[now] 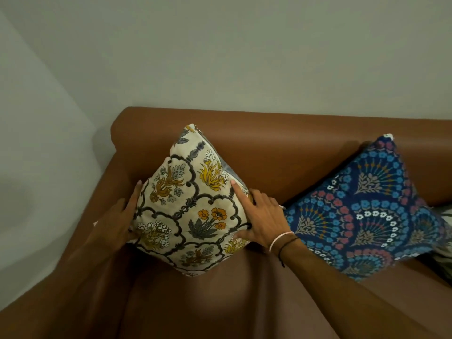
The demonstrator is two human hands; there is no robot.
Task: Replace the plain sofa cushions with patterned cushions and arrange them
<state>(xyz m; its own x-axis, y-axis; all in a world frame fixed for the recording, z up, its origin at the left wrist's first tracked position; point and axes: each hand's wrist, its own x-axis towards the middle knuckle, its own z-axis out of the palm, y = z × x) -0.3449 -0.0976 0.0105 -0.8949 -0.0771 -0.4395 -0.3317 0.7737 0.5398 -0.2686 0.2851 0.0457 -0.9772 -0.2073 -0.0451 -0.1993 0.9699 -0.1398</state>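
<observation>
The arranging step is in hand: the cream floral cushion (pixel 193 206) stands on one corner in the sofa's (pixel 281 143) left end, leaning on the backrest. The left hand (pixel 117 221) presses flat on its left edge and the right hand (pixel 261 216) on its right, each grip open-fingered, steadying rather than clutching. The blue patterned cushion (pixel 367 211) lies tilted just beside it. Next, I judge, it needs letting go and squaring with its neighbour. No writing or labels are readable.
</observation>
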